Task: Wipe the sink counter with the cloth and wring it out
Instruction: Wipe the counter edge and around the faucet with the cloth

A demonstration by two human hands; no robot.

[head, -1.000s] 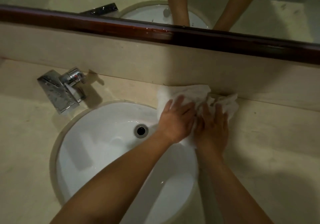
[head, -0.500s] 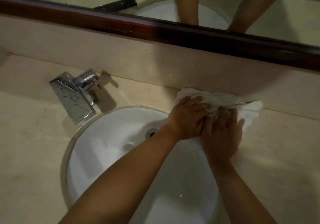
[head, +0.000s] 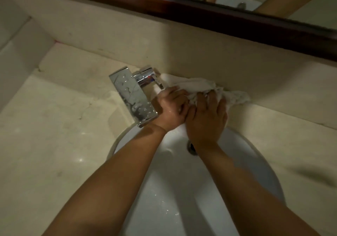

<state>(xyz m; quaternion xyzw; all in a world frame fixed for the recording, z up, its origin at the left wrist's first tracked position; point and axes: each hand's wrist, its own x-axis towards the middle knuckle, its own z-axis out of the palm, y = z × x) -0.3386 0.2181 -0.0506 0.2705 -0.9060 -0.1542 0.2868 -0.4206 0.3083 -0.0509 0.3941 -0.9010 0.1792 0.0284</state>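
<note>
Change: my two hands have slid the cloth (head: 197,87) to the left along the back strip of the counter (head: 54,126); it now reaches the faucet (head: 133,95), while one second ago it was well to the right of it.
Left hand (head: 171,108): fingers bent onto the cloth, pressing it, just beside the faucet.
Right hand (head: 207,119): flat on the cloth, fingers almost straight.
Cloth: bunched against the backsplash (head: 182,53), behind the basin (head: 182,190).
Meaning: I think wiping is not finished; wringing is not started.
</note>
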